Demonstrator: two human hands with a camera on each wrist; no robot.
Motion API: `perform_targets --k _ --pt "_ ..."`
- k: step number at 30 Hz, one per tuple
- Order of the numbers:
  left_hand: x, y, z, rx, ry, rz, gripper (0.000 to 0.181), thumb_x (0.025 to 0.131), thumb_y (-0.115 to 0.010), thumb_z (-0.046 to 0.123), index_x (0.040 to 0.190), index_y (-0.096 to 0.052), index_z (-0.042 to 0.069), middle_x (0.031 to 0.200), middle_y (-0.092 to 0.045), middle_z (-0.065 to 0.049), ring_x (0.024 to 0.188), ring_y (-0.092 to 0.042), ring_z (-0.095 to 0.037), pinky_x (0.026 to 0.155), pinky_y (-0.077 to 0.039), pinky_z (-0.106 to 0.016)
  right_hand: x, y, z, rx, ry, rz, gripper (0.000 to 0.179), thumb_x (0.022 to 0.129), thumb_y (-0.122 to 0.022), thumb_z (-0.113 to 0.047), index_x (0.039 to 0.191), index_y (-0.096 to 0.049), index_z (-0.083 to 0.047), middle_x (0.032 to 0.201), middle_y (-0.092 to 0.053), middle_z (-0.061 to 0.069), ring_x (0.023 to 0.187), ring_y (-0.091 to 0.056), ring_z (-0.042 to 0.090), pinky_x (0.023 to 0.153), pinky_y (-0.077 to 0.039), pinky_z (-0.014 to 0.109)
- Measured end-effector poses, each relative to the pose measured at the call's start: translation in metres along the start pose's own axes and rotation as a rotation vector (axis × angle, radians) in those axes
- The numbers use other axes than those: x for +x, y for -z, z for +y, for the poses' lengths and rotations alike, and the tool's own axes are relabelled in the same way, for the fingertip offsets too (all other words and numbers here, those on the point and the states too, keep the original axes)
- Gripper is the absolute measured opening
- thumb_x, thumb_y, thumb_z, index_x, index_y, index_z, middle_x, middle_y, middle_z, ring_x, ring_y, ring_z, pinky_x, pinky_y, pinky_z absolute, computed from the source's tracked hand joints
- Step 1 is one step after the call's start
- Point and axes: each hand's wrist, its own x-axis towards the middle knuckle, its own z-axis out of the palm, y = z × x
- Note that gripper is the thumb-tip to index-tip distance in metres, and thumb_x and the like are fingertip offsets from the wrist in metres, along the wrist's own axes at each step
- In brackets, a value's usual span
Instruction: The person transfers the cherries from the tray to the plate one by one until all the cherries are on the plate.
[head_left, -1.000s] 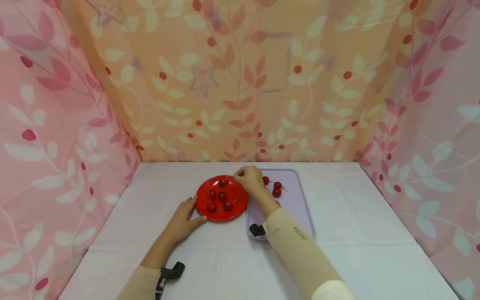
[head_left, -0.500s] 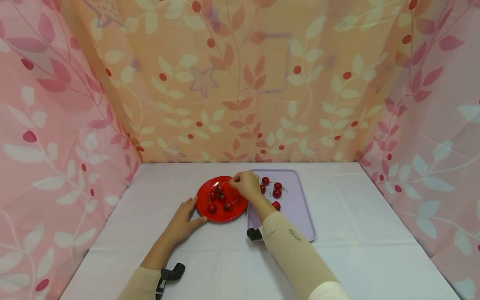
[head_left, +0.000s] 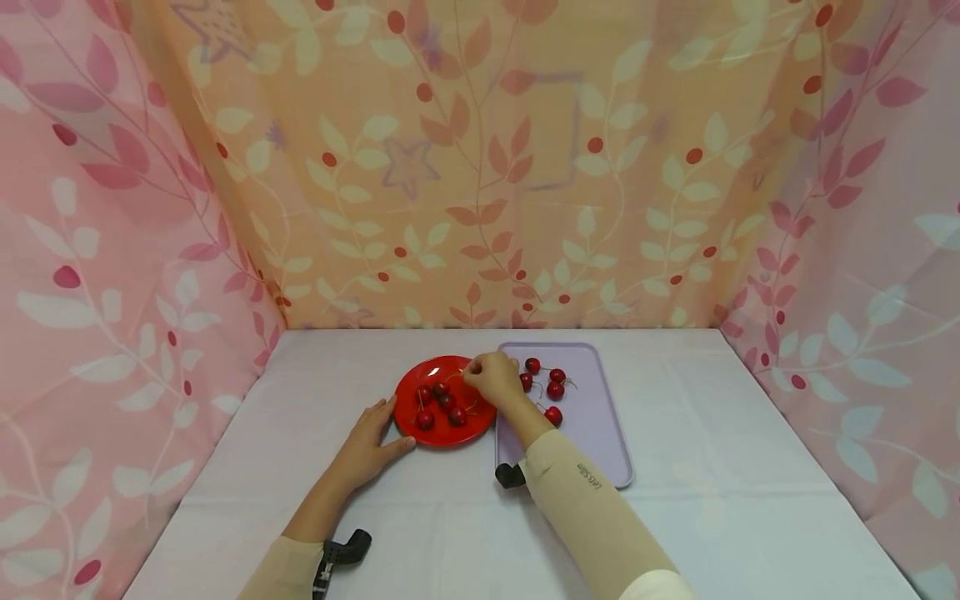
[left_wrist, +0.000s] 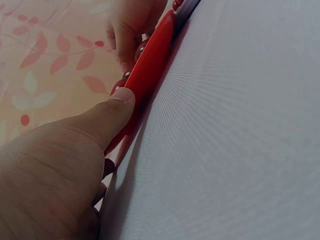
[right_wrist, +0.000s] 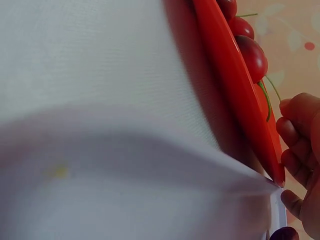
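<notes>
My right hand (head_left: 491, 375) pinches the thin stem (right_wrist: 273, 89) of a cherry (head_left: 440, 389) over the far right part of the red plate (head_left: 476, 423). That cherry lies low among several other cherries on the plate, close against them. At the plate's left rim is my left hand (head_left: 367, 446), fingers extended along the side and thumb near the front edge. In the left wrist view the thumb (left_wrist: 121, 95) touches the rim, and part of the other fingers is hidden behind the hand. The plate's right edge meets the lilac tray (head_left: 592, 446).
Several more cherries (head_left: 555, 390) with stems lie on the tray, right of my right hand. A white cloth (head_left: 712, 517) covers the table. Patterned curtains (head_left: 637, 167) close off the back and both sides.
My right hand has moved slightly down and left, and the cherry by its stem has come from the plate's far edge to the other cherries. My left hand stays at the rim.
</notes>
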Motion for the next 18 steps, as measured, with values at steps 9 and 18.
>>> perform_targets --k 9,18 --pt "0.000 0.001 0.002 -0.001 0.006 -0.005 0.097 0.089 -0.075 0.053 0.162 -0.029 0.011 0.165 -0.034 -0.013 0.156 -0.020 -0.040 0.121 -0.021 -0.064 -0.001 -0.001 0.002 0.047 -0.017 -0.042 0.012 0.095 -0.074 -0.030 0.094 -0.082 -0.020 0.082 -0.073 -0.010 0.089 -0.062 0.016 0.094 -0.040 0.042" --pt "-0.001 0.001 0.002 0.008 -0.009 0.004 0.097 0.088 -0.076 0.053 0.161 -0.030 0.008 0.164 -0.035 -0.015 0.155 -0.020 -0.041 0.122 -0.020 -0.063 0.002 0.016 0.000 0.078 0.076 -0.075 0.009 0.095 -0.075 -0.023 0.100 -0.080 -0.018 0.096 -0.076 -0.004 0.094 -0.066 0.016 0.089 -0.056 0.034"
